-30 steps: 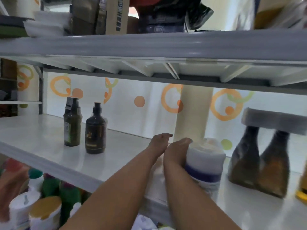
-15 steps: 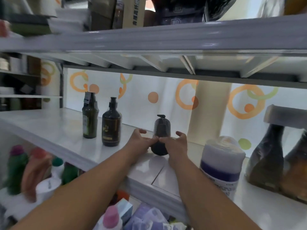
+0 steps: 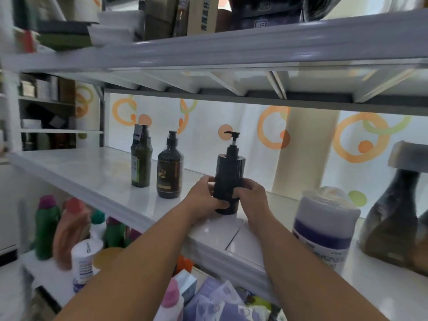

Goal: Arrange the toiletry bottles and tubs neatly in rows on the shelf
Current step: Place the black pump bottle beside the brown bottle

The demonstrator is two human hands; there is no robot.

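Through the head camera I am watching both hands closing on a black ribbed pump bottle (image 3: 228,181) at the middle of the white shelf (image 3: 92,177). The left hand (image 3: 203,200) is wrapping its fingers round the bottle's lower body from the left, with the thumb lying across the front near the base. The right hand (image 3: 251,198) is curling its fingers against the opposite side, so the bottle is being held between the two. It is standing upright with its pump spout pointing left. Its base is sitting at the level of the shelf board, but I cannot tell whether it is resting there or just clear of it.

To the left, a dark brown pump bottle (image 3: 169,172) and a tall green bottle (image 3: 140,163) are standing upright side by side, close together. The brown one is near the left hand but apart from it. To the right of the held bottle, a white tub with a purple band (image 3: 324,228) is sitting near the shelf's front edge. Just beyond it stand two brown bottles (image 3: 389,218), blurred at the frame's edge.

An upper shelf (image 3: 231,42) is carrying boxes overhead. On the level below, a green bottle (image 3: 46,228), an orange bottle (image 3: 71,230) and a small white tub (image 3: 85,258) are showing, blurred.
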